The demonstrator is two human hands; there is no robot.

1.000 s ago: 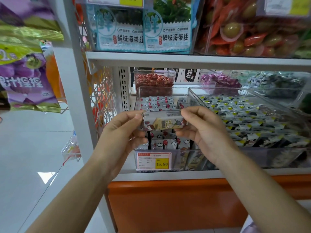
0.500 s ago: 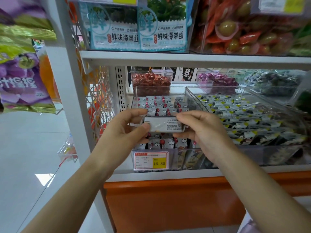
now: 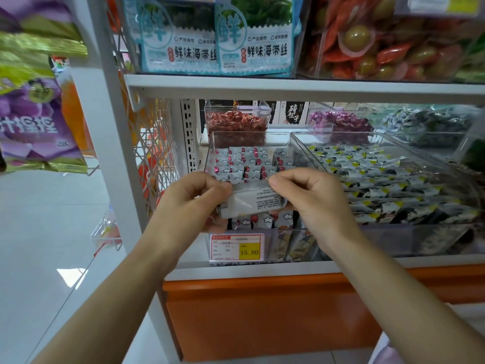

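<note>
A small white snack packet (image 3: 252,202) with fine printed text faces me, held level in front of a clear plastic bin (image 3: 217,143). My left hand (image 3: 189,203) pinches its left end between thumb and fingers. My right hand (image 3: 312,200) pinches its right end the same way. The bin behind holds several like packets (image 3: 244,161) with red and cloud prints, standing in rows. A price tag (image 3: 236,246) reading 15.80 is fixed to the bin's front.
A wider clear bin (image 3: 301,137) of yellow-and-black packets sits to the right. Bins of red (image 3: 236,124) and purple sweets (image 3: 341,122) stand behind. A white shelf (image 3: 288,86) above carries seaweed bags. Purple bags (image 3: 34,122) hang at left; an orange base panel (image 3: 262,316) lies below.
The packet has been turned over between both hands: its cartoon front showed a second ago, its white printed back shows now. Both hands kept their hold at the ends.
</note>
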